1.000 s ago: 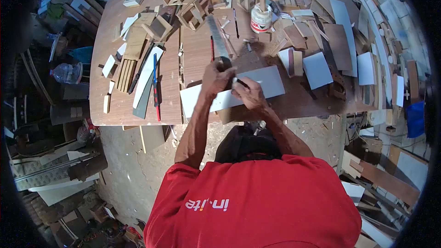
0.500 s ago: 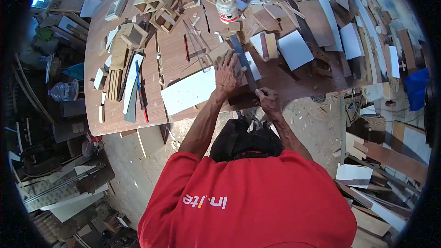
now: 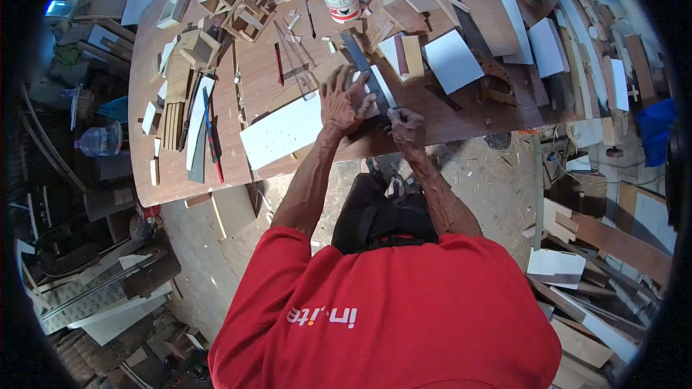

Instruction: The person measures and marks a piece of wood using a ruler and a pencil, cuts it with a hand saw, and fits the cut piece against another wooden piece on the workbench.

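My left hand (image 3: 346,103) lies with fingers spread over a dark flat strip (image 3: 355,50) and the end of a white board (image 3: 281,131). The thumb side rests against the strip, which slants across the tabletop. My right hand (image 3: 406,128) is closed in a pinch by the near end of the strip, at the table's front edge. Whatever is between its fingertips is too small to make out. A narrow white piece (image 3: 383,86) shows along the strip's right side, partly covered by it.
A white tub (image 3: 340,1) with sticks in it stands at the back. A handsaw (image 3: 497,83) and a white panel (image 3: 453,61) lie to the right. Left are a blue-and-red pen-like tool (image 3: 210,130) and small wooden boxes (image 3: 247,20). Offcuts (image 3: 605,241) are piled beside the table.
The view has shifted slightly, so the table things appear further left and up. My right hand has moved off the strip's near end, and my left fingers are spread wider.
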Action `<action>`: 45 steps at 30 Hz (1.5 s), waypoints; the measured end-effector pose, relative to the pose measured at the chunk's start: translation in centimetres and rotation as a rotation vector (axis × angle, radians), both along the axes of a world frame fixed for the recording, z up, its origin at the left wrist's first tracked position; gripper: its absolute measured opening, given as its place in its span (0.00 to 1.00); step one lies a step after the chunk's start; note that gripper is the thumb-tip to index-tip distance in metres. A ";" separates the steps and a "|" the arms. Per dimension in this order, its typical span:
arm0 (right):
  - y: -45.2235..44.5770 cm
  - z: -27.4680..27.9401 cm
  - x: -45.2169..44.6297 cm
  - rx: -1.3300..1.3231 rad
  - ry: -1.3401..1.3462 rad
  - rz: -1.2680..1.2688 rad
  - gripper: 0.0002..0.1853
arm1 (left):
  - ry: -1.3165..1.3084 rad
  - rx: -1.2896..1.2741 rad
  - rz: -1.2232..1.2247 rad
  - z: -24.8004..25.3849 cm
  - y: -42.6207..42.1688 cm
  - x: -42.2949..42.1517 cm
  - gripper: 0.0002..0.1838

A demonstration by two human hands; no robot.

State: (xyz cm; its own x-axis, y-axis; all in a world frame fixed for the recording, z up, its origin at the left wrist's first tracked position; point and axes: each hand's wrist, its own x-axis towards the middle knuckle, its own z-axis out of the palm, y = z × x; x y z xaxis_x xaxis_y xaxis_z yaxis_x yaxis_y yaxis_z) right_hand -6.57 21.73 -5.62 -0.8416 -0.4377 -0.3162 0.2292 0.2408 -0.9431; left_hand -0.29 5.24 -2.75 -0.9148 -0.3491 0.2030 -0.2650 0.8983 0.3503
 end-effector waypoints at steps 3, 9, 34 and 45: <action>0.8 -0.3 -0.7 0.002 0.082 0.025 0.14 | 0.001 -0.091 0.046 0.5 0.4 0.0 0.29; 0.3 0.7 -0.7 0.020 0.047 0.022 0.15 | -0.024 -0.004 -0.010 -0.6 -0.2 0.0 0.29; 0.4 0.6 -0.9 0.143 0.160 0.126 0.17 | -0.061 -0.052 -0.101 -0.3 -0.2 0.4 0.40; 0.4 1.2 -1.2 0.157 0.194 0.116 0.15 | -0.260 -0.042 -0.132 1.4 0.1 0.6 0.56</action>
State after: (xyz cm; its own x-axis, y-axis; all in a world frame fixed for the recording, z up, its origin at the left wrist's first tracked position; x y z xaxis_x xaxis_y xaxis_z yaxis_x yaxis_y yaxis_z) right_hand -7.81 22.16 -4.40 -0.8401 -0.4934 -0.2255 0.0098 0.4019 -0.9156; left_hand 0.27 5.33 -1.34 -0.9751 -0.2196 -0.0320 -0.2205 0.9434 0.2477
